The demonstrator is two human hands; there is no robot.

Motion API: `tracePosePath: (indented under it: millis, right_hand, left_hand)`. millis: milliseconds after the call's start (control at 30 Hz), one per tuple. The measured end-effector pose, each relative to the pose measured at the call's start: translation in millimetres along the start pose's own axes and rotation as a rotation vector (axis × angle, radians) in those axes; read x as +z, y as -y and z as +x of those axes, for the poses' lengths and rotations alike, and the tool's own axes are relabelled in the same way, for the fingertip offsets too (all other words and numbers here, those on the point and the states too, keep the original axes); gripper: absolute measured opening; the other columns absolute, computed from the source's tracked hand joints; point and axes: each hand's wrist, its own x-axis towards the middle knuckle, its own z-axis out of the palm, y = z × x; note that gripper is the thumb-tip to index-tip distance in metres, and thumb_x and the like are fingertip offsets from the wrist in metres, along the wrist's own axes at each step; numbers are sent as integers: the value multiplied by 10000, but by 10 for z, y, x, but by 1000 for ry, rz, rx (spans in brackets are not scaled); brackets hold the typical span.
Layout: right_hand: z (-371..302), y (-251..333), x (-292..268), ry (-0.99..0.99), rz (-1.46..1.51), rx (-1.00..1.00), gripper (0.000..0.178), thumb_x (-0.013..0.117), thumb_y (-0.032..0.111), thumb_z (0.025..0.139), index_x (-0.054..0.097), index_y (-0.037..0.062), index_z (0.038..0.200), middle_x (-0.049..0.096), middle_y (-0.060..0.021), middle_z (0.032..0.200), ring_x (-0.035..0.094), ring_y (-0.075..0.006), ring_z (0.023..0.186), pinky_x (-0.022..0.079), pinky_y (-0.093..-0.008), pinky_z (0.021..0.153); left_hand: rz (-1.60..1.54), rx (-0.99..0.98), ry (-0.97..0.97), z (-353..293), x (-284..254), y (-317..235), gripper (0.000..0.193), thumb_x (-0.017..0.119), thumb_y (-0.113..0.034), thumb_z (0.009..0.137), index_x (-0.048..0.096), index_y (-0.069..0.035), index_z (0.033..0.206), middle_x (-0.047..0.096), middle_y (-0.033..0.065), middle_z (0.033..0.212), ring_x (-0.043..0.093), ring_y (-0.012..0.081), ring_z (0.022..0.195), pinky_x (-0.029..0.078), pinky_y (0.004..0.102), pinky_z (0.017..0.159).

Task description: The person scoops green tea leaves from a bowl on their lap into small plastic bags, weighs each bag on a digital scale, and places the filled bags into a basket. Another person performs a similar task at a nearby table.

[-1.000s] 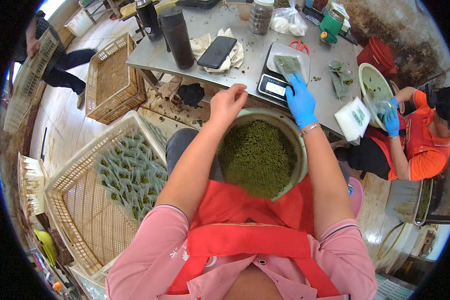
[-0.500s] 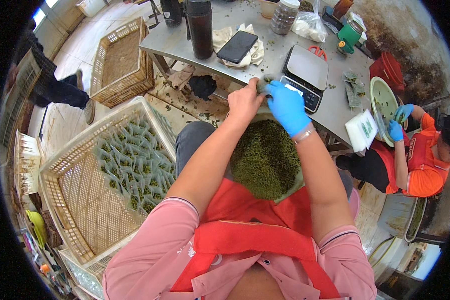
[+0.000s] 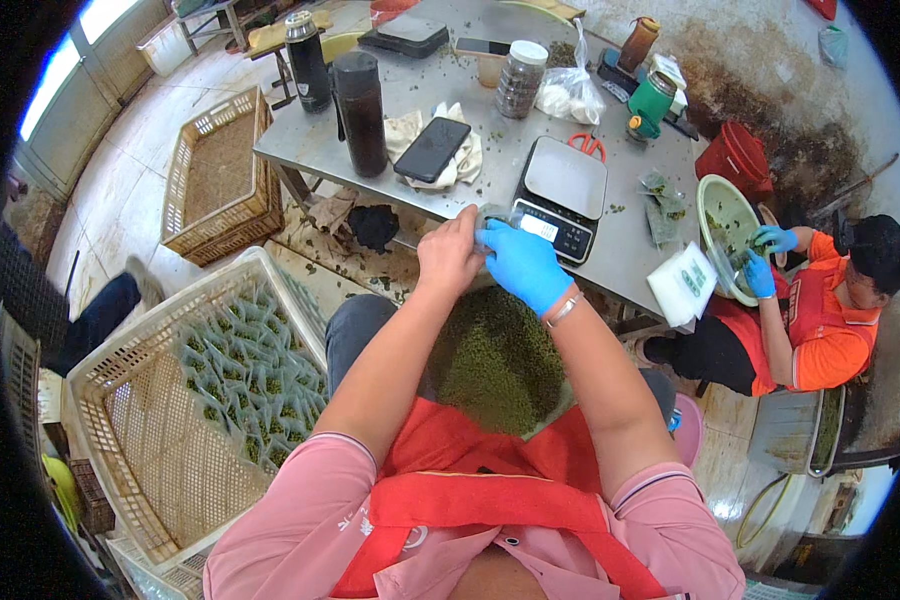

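Observation:
My bare left hand (image 3: pixel 448 252) and my blue-gloved right hand (image 3: pixel 528 266) meet just short of the table's near edge. Between their fingers is a small clear plastic bag (image 3: pixel 491 214), pinched from both sides; my hands partly hide it and its contents. Below them, on my lap, rests a basin heaped with small green tea-like pellets (image 3: pixel 505 365). Just beyond my right hand stands a digital scale (image 3: pixel 566 178) with a bare metal pan. To my left, a cream plastic crate (image 3: pixel 130 400) holds rows of filled clear bags (image 3: pixel 255 375) standing close together.
The metal table (image 3: pixel 460 95) carries a phone (image 3: pixel 432 149) on a cloth, dark flasks (image 3: pixel 358 115), a lidded jar (image 3: pixel 521 80) and red scissors (image 3: pixel 587 147). At the right a co-worker (image 3: pixel 820 310) handles leaves over a pale green basin (image 3: pixel 720 235). Another crate (image 3: pixel 220 170) stands on the floor.
My view has tilted up, showing more of the table's far side. Both hands stay together at the plastic bag. The person walking at the far left has moved toward the picture's rim.

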Motion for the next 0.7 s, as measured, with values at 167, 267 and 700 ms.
tracePosePath:
  millis: [167,267,700]
  right_hand:
    - [-15,80,-36,-95,23,29,282,564,106,781,588,103,1062,603,-114,1067,604,-338,884,504,-408,708]
    - [25,-75,81,102,49,164,306,571,108,782,588,95,1087,615,-149,991,613,-328,832,510,-394,702]
    - [-136,-2827,-517,-374,-445,515,276,542,192,790,673,104,1016,583,-155,1151,569,-303,1020,455,-428,857]
  left_hand:
    - [42,-82,139,23,-8,-25,558,679,-281,705,483,-137,1207,648,122,816,628,332,719,481,432,634]
    - [44,-6,70,32,68,-38,539,663,-260,719,485,-158,1218,639,120,762,620,336,696,467,432,603]
    - [-166,-456,205,180,-91,-68,469,593,-420,789,557,-152,1171,657,109,709,644,317,736,489,400,663]
